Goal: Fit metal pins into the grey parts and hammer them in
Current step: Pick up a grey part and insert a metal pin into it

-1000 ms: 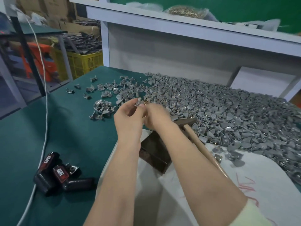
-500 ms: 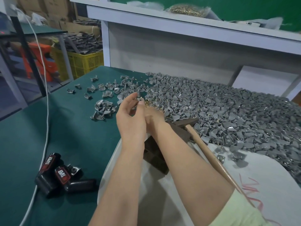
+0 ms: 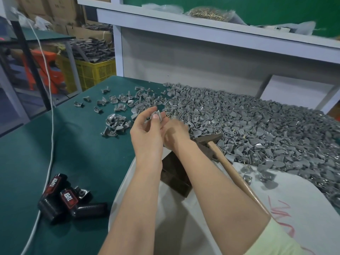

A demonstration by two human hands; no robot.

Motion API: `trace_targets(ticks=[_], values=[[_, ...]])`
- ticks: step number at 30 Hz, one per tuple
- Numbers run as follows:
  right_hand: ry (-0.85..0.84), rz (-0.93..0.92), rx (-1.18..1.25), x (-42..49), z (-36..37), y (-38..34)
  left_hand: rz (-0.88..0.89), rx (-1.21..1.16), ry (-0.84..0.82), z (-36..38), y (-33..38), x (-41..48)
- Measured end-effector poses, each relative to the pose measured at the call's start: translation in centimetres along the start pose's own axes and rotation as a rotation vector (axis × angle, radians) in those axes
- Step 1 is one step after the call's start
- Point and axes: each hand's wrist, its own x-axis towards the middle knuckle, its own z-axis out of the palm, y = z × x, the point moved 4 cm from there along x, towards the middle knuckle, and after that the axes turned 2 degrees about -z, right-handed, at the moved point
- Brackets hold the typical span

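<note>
My left hand (image 3: pixel 147 133) is raised over the green table (image 3: pixel 55 148) and pinches a small grey part (image 3: pixel 158 115) between thumb and fingers. My right hand (image 3: pixel 174 133) sits just behind and right of it, fingers curled, partly hidden by the left hand; what it holds is hidden. A big heap of grey parts (image 3: pixel 248 129) with small brass pins among them covers the right of the table. A wooden-handled hammer (image 3: pixel 226 162) lies with its head by a dark wooden block (image 3: pixel 174 173) under my forearms.
A smaller scatter of grey parts (image 3: pixel 117 107) lies on the table's left. Black cylinders with red labels (image 3: pixel 64 203) and a white cable (image 3: pixel 49 144) lie near the left front. A white cloth (image 3: pixel 276 208) covers the near right. A bag of brass pins (image 3: pixel 207 13) rests on the shelf.
My left hand has opened its fingers and turned a little while keeping the grey part; my right hand has dropped lower and moved behind it. The camera shifted slightly.
</note>
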Motion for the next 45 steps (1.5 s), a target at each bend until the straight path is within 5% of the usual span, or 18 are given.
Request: trace_targets(ticks=[7,16,21,27,32,37,45], values=[[0.197,0.19,0.644,-2.4,-4.1,5.7,0.076,0.222,-0.148,0.9,-0.5,-0.4],[0.205,0.24,0.94,-7.3,-3.6,9.4,0.093,0.421,-0.303,2.0,-1.6,-1.1],[0.302,0.273,1.159,-10.4,-3.7,11.0,0.258,0.964,-0.374,2.7,-2.6,-1.7],[0.365,0.286,1.133,-11.1,-2.8,11.3,0.282,1.365,-0.341,2.3,-3.1,-1.5],[0.321,0.237,1.156,-11.0,-2.6,10.2,0.217,1.372,-0.422,2.1,-3.0,-1.5],[0.345,0.101,0.709,-10.8,-2.9,8.4,0.236,1.365,-0.435,2.3,-2.8,-1.9],[0.331,0.046,0.475,-10.7,-2.6,7.3,0.216,1.352,-0.455,2.2,-2.7,-1.9]])
